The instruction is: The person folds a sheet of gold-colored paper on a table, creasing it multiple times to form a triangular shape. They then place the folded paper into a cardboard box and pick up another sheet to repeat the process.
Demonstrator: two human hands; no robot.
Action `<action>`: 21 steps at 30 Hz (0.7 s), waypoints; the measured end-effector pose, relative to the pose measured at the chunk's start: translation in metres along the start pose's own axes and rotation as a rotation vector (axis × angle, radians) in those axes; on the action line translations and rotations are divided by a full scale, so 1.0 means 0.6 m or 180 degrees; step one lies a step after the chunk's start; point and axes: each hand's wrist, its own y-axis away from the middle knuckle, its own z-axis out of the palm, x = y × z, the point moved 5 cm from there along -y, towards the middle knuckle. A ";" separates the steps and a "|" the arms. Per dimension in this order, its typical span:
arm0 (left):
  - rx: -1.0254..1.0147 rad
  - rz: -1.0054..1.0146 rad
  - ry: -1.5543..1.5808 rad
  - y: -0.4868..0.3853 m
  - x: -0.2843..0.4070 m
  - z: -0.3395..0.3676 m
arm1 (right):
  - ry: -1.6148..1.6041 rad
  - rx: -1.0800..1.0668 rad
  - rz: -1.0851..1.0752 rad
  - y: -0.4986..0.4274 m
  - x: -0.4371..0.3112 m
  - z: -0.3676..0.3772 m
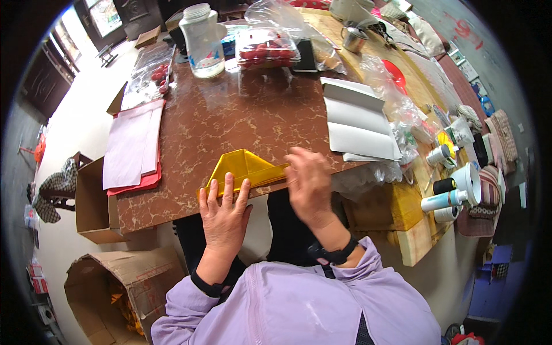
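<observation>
A folded sheet of shiny gold paper [243, 166] lies at the near edge of the brown marbled table [241, 116]. It has a raised, slanted-sided upper part and a long folded band along its near side. My left hand [224, 211] rests flat on the band's left part, fingers spread. At the paper's right tip is my right hand [308, 185], slightly blurred, its fingers bent; whether they pinch the tip cannot be told.
Pink and red paper sheets [129, 144] lie at the left, folded white sheets [358, 116] at the right. A plastic jar [202, 47], a clear box of red fruit [267, 49] and a black phone [305, 56] stand or lie farther back. A cardboard box [146, 276] holding gold pieces stands lower left.
</observation>
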 end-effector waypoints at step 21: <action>-0.0185 -0.0277 -0.0016 0.011 -0.026 -0.001 | 0.0328 -0.0931 -0.0633 0.059 -0.019 0.040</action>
